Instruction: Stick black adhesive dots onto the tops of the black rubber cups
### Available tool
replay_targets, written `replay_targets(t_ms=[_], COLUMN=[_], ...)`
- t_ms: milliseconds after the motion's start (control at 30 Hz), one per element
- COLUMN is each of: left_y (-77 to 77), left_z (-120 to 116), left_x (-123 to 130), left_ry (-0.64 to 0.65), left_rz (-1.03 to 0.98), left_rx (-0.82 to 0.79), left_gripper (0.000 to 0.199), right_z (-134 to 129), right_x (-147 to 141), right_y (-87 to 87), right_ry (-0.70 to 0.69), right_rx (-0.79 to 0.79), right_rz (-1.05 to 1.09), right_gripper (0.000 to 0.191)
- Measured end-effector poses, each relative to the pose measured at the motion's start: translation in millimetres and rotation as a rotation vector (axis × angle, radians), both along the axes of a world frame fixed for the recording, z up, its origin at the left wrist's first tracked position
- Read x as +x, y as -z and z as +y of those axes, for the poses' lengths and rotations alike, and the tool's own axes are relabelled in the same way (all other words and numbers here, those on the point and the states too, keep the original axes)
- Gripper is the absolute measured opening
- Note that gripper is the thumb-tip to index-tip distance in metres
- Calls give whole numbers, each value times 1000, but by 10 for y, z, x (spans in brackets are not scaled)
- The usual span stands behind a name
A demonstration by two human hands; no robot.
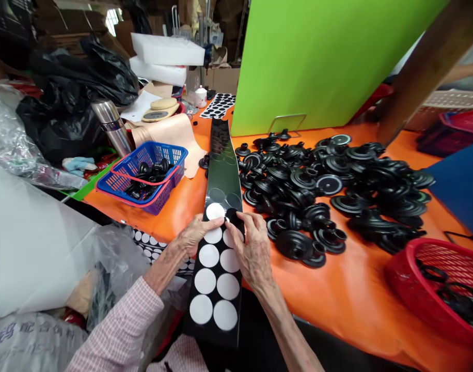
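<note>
A long black sticker strip (226,178) runs away from me, with white circles (208,256) in two columns on its near part. Darker round outlines show on its glossy far part. My left hand (195,235) is closed at the strip's left edge, its thumb on top near a white circle and its other fingers partly hidden. My right hand (254,245) is closed, its thumb and fingers pinching a black round sticker (232,214) that looks partly lifted from the strip. Both thumb tips nearly meet beside this sticker.
Black round plastic parts (298,181) lie heaped on the orange table cover (283,287). A blue basket (151,147) with black parts stands left, a red basket (407,268) right. Behind are a green panel (317,62), a steel flask (112,126) and dotted sheets (219,105).
</note>
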State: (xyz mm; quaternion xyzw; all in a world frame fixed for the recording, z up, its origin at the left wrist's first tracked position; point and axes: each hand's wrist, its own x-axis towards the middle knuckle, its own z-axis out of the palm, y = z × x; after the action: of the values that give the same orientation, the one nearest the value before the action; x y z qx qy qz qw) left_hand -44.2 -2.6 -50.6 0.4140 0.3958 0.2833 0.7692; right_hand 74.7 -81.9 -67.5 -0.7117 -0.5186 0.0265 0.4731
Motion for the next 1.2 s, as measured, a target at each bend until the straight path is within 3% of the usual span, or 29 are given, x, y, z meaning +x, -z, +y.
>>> replay_targets(t_ms=[167,267,367,433,500,533,600,667,733,833,900,933,1067,1133,1200], left_y=[-5,25,-8,-95,-215,-274,-366,-412,-426,-458,-509,-535,-533,-434,-305], left_z=[-1,-14,-49,-91,-150,-183,-252,-318,-382,-484,-547,-574,-657,-707,-754], left_x=[-1,-14,-73,-123,-153,-155,-136,-94,-44,49,148,217,612,826,993], left_ry=[95,39,10,-107,-280,-290,-116,104,143,228,352,352,200,336,419], left_rz=[17,75,172,284,433,480,446,310,207,155,225,303,633,633,524], left_rx=[-12,44,185,352,529,576,528,356,224,162,275,405,968,1032,936], left_gripper=[34,33,31,33,36,35,31,27,22,23,24,23,21,32,46], right_z=[40,35,-14,-83,-172,-219,-308,-392,-479,-621,-726,-784,-1093,-1292,-1501], right_x=[26,59,143,176,137,88,-47,-171,-229,-180,-99,-55,102,153,179], right_y=[10,33,-2,-61,-123,-149,-184,-208,-230,-251,-253,-254,-256,-242,-202], right_ry=[-19,-21,89,123,68,21,-73,-171,-220,-121,14,84,300,274,210], right_rx=[-77,-67,-16,19,39,46,58,58,36,19,69,111,237,236,214], right_rz=[-200,-209,-125,-58,-16,1,49,152,342,688,829,862,951,1051,1147], right_gripper=[26,28,31,32,30,29,26,23,27,25,23,25,35,40,42])
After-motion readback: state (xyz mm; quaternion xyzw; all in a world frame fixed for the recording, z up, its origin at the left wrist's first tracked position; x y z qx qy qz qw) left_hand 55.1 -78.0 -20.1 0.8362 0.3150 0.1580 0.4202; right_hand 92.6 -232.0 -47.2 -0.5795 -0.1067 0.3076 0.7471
